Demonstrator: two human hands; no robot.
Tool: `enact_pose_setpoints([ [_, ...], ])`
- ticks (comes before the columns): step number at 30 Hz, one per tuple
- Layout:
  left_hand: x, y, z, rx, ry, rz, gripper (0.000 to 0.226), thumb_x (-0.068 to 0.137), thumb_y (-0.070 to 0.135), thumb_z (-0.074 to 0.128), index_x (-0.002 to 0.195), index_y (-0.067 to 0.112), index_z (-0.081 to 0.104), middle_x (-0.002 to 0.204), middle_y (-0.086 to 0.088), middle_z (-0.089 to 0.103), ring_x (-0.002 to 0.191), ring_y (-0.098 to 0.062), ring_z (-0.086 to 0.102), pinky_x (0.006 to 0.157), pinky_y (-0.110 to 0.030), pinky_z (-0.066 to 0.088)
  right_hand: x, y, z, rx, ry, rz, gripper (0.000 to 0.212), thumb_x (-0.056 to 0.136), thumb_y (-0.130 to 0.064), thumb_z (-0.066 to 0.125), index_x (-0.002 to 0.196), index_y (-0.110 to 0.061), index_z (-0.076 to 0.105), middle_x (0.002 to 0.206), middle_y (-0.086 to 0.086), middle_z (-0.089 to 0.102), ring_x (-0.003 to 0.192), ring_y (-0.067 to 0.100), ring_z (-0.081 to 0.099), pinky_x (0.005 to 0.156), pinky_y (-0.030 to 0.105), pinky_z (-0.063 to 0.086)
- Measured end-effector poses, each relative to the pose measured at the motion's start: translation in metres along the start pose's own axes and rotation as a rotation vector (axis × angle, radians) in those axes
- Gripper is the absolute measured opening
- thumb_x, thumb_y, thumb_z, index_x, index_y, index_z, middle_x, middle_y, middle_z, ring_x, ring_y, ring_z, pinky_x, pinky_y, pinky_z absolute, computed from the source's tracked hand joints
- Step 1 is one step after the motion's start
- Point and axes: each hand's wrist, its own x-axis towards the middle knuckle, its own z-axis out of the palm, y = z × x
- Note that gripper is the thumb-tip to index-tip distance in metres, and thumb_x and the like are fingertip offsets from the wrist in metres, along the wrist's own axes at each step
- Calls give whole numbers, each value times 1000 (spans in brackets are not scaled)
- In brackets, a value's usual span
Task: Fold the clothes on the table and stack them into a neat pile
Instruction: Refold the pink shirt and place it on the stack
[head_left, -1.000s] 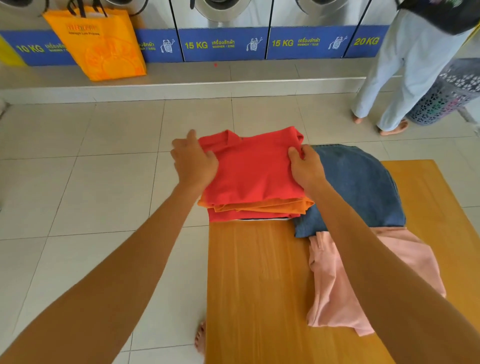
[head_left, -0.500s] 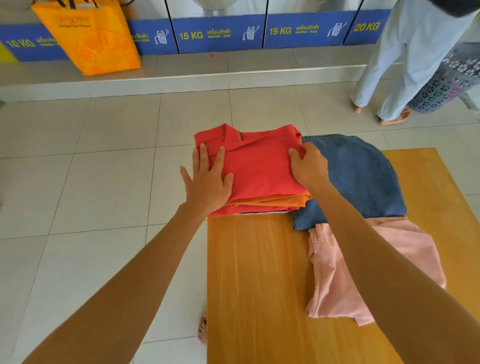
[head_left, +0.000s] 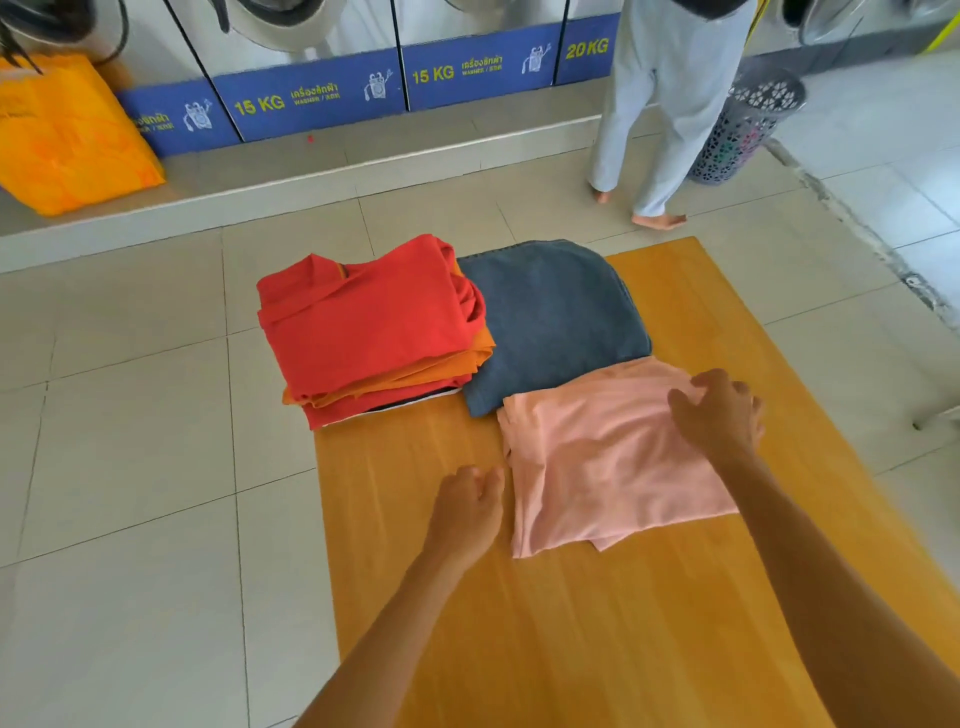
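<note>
A folded pile with a red shirt (head_left: 363, 322) on top and orange cloth (head_left: 415, 382) beneath sits at the far left corner of the wooden table (head_left: 571, 623), overhanging its edge. Blue denim (head_left: 550, 317) lies folded beside it. A pink garment (head_left: 602, 467) lies loosely in front of the denim. My right hand (head_left: 719, 413) rests on the pink garment's far right part, fingers curled into the cloth. My left hand (head_left: 467, 512) hovers over bare wood just left of the pink garment, fingers loosely bent, holding nothing.
Washing machines with blue weight labels (head_left: 311, 98) line the far wall. An orange bag (head_left: 62, 140) stands on the ledge at left. A person in pale trousers (head_left: 665, 104) stands barefoot beyond the table beside a grey laundry basket (head_left: 748, 130). Tiled floor surrounds the table.
Both hands have left the red pile and moved toward me and right. My right hand now lies on the pink garment, my left beside it. The view has shifted.
</note>
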Motion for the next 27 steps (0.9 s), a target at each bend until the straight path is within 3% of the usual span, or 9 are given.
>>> enact_pose_setpoints([
  [2, 0, 20, 15, -126, -17, -75, 52, 98, 59, 36, 112, 13, 56, 96, 7, 60, 84, -9, 58, 78, -35, 49, 0, 29, -8, -55, -56, 102, 58, 91, -48, 63, 136, -13, 49, 144, 21, 46, 135, 42, 36, 108, 54, 32],
  [4, 3, 36, 29, -267, -29, -157, 64, 92, 64, 44, 124, 9, 54, 118, -3, 63, 103, -21, 61, 78, -33, 46, -7, 48, -9, -66, -124, 121, 71, 89, -56, 61, 140, -9, 44, 145, 21, 44, 135, 42, 37, 107, 55, 34],
  [8, 3, 52, 54, -387, 31, -264, 69, 90, 54, 59, 140, 10, 42, 134, -5, 54, 113, -30, 57, 84, -36, 50, -26, 62, -6, 195, -254, 103, 67, 94, -46, 61, 143, -5, 40, 137, 18, 54, 122, 41, 55, 92, 44, 45],
  [11, -8, 52, 56, -512, 22, -320, 53, 98, 38, 55, 141, 8, 45, 134, -8, 53, 104, -28, 52, 69, -31, 46, -39, 71, -6, 311, -322, 83, 39, 97, -38, 56, 119, -5, 54, 112, 14, 64, 93, 34, 61, 74, 40, 48],
  [15, -25, 26, 41, -434, 22, -281, 57, 96, 36, 60, 144, 11, 44, 142, -8, 50, 123, -31, 50, 95, -36, 42, -49, 88, -14, 360, -429, 23, 24, 91, -29, 67, 77, -11, 57, 78, 6, 61, 70, 24, 56, 60, 35, 42],
  [18, -52, -7, 26, -372, 8, -271, 54, 93, 35, 64, 138, 8, 53, 125, -7, 62, 107, -27, 59, 95, -37, 47, -57, 92, -18, 286, -566, -8, 20, 86, -32, 71, 85, -12, 68, 87, 4, 71, 78, 24, 67, 72, 41, 56],
  [20, -71, -29, 19, -336, -25, -300, 52, 93, 38, 63, 136, 9, 57, 117, -4, 67, 103, -26, 63, 96, -41, 50, -64, 89, -16, 285, -565, 2, 27, 86, -38, 72, 92, -13, 67, 87, 4, 69, 73, 22, 65, 67, 38, 56],
  [23, -96, -59, 9, -345, 28, -398, 56, 95, 43, 59, 140, 9, 51, 127, -8, 62, 111, -31, 57, 99, -42, 45, -83, 80, -11, 388, -515, 39, 45, 80, -50, 73, 105, -15, 59, 83, 7, 73, 64, 21, 63, 63, 37, 52],
  [27, -126, -89, -2, -433, 116, -478, 61, 95, 46, 59, 142, 8, 48, 136, -15, 58, 109, -33, 55, 102, -45, 44, -138, 65, 12, 246, -631, -145, 39, 86, -50, 68, 111, -23, 54, 100, -4, 69, 87, 17, 66, 68, 32, 52],
])
